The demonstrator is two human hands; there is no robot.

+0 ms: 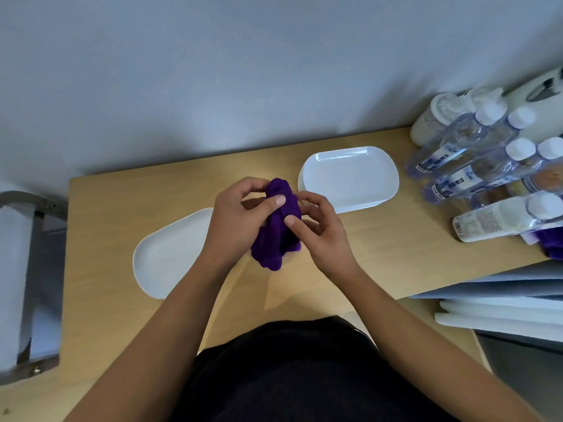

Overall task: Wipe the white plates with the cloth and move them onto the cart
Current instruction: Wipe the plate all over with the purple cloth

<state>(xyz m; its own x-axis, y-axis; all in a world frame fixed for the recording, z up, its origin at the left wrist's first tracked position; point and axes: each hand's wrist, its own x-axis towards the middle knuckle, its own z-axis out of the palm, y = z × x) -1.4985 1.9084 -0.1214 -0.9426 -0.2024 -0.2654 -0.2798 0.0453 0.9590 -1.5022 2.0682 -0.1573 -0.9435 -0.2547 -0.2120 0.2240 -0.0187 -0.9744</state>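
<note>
A bunched purple cloth [275, 236] hangs above the middle of the wooden table [100, 269]. My left hand [236, 222] grips its left side, thumb pressed on the fabric. My right hand [321, 229] pinches its right side. A single white plate [169, 257] lies flat on the table to the left, partly under my left wrist. A stack of several white plates [350, 178] stands at the back, right of the cloth. The grey cart [18, 269] shows at the left edge of the view.
Several clear and white bottles [487, 159] lie crowded at the table's right end, with another purple cloth [551, 243] beside them. Grey and white boards [502, 303] are stacked off the table's right front. A grey wall runs behind.
</note>
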